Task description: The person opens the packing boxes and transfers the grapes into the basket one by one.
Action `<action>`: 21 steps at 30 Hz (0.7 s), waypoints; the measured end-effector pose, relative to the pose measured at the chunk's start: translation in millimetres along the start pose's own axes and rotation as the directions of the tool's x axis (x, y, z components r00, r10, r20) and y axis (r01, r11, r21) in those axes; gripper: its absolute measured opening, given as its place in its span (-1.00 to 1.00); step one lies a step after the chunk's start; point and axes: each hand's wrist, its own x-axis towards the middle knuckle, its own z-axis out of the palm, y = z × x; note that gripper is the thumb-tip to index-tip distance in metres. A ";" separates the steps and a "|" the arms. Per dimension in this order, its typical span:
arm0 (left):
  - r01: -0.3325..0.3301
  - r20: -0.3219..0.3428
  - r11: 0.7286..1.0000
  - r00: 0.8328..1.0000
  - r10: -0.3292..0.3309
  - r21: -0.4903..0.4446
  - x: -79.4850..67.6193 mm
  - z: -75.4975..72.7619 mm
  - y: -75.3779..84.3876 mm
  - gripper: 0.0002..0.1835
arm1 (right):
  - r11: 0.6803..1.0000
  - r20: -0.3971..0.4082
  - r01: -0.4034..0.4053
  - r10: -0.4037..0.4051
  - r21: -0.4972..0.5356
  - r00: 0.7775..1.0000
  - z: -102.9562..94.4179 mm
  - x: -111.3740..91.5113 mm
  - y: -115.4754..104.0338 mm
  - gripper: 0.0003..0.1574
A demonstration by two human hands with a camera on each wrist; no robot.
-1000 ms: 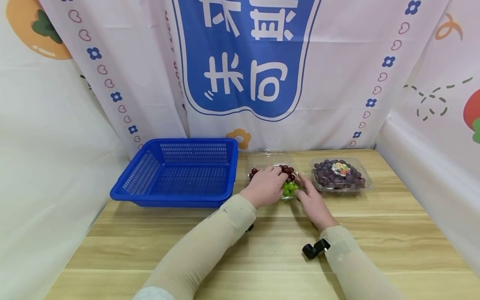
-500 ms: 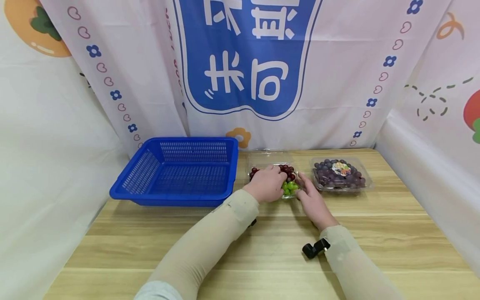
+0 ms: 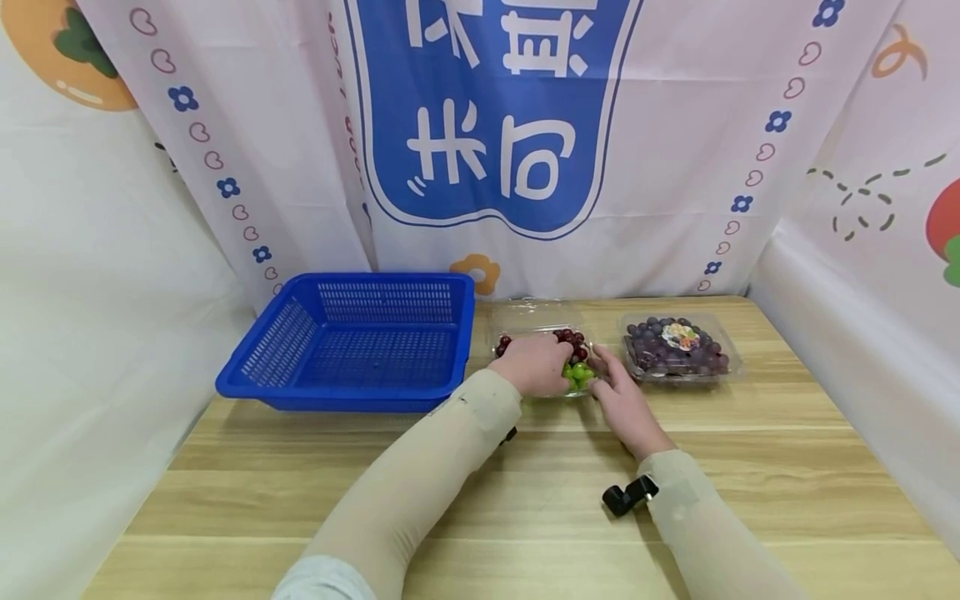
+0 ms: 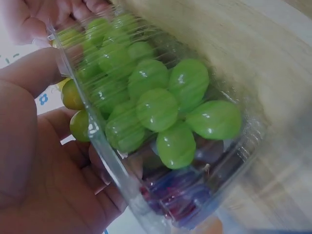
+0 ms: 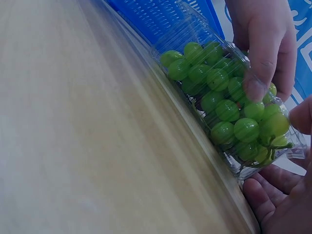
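An open clear plastic box (image 4: 108,151) holds green grapes (image 3: 579,375) at the front and dark red grapes (image 3: 572,343) behind them. My left hand (image 3: 534,365) reaches over the box from the left, its fingers going down among the fruit. Seen from the right wrist, the left thumb (image 5: 256,87) presses on the green grapes, with the other fingers curled behind them. The right hand (image 3: 628,407) holds the right end of the box, thumb at the rim and fingers curled at the outer wall. The left fingertips are hidden in the head view.
A blue plastic basket (image 3: 345,393) with slotted sides stands left of the box. To the right sits a lidded clear box of dark purple grapes (image 3: 675,354) with a round label. The wooden table (image 3: 555,517) meets a printed cloth (image 3: 660,167) at the back.
The left hand has sunk lower over the box, its fingers deeper among the grapes. The right hand keeps its place at the box's end.
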 end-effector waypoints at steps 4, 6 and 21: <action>-0.023 0.002 1.000 1.000 0.023 0.010 1.1 -0.3 -0.4 -0.64 | 1.000 0.005 -0.008 0.008 0.003 1.000 -0.3 1.0 0.1 -0.17; -0.030 0.000 0.999 1.000 0.030 0.014 0.6 -0.4 -0.4 -0.64 | 1.000 0.010 -0.018 0.018 0.006 1.000 -0.6 -0.1 -5.0 -0.18; -0.034 0.136 0.997 0.990 0.043 -0.064 1.7 -13.4 0.9 -0.88 | 1.000 -0.006 -0.004 0.004 0.006 1.000 -0.4 3.4 1.7 -0.16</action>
